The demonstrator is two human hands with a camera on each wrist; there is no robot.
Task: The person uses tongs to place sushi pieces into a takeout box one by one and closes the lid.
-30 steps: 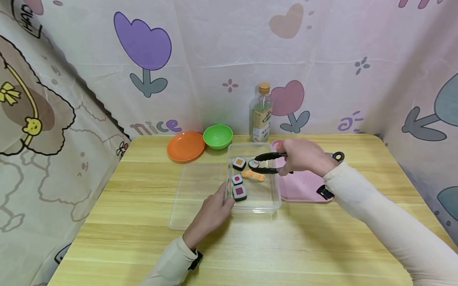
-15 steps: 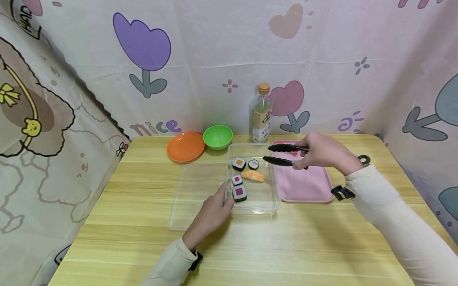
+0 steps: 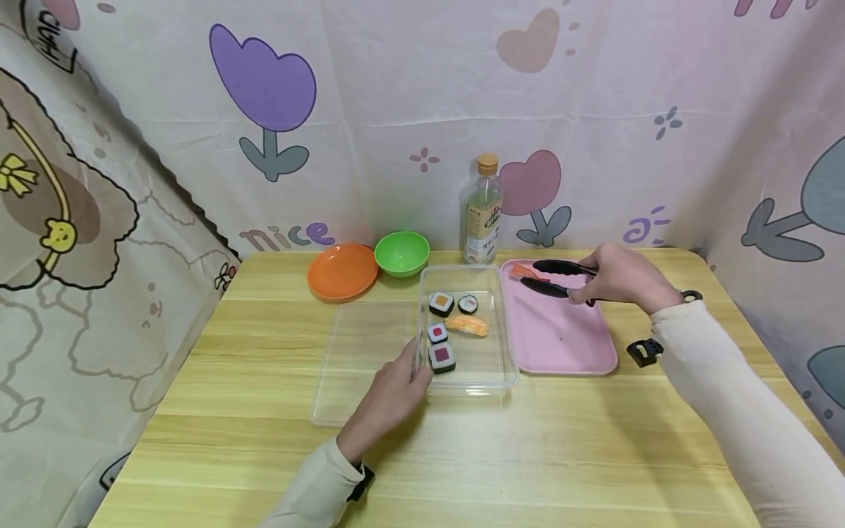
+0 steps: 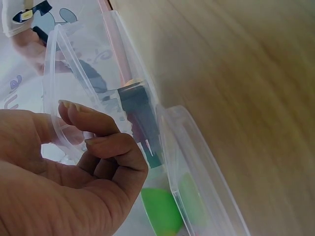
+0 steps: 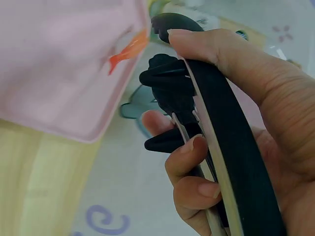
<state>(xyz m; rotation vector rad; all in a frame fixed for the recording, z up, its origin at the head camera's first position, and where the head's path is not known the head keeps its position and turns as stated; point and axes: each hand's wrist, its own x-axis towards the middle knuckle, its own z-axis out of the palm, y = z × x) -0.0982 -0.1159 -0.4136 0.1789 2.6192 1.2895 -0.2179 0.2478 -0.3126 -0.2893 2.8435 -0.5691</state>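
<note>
My right hand (image 3: pixel 623 277) grips black-tipped kitchen tongs (image 3: pixel 546 287) over the far part of a pink tray (image 3: pixel 561 345). The tips are spread, nothing between them, close to an orange-red shrimp piece (image 3: pixel 524 272) on the tray. In the right wrist view, thumb and fingers wrap the tongs' handles (image 5: pixel 236 132). My left hand (image 3: pixel 389 392) holds the near left side of a clear plastic container (image 3: pixel 482 384), its fingers curled at the wall in the left wrist view. Inside lie several toy sushi rolls (image 3: pixel 441 356) and an orange-topped sushi piece (image 3: pixel 467 325).
A clear lid (image 3: pixel 359 367) lies flat left of the container. Behind stand an orange plate (image 3: pixel 343 271), a green bowl (image 3: pixel 402 254) and a bottle with an orange cap (image 3: pixel 484 220). A printed cloth (image 3: pixel 370 88) hangs along the table's back edge.
The tongs let go of the small round sushi roll inside the container. My right hand then moved right with the tongs, over the pink tray. My left hand stayed in place.
</note>
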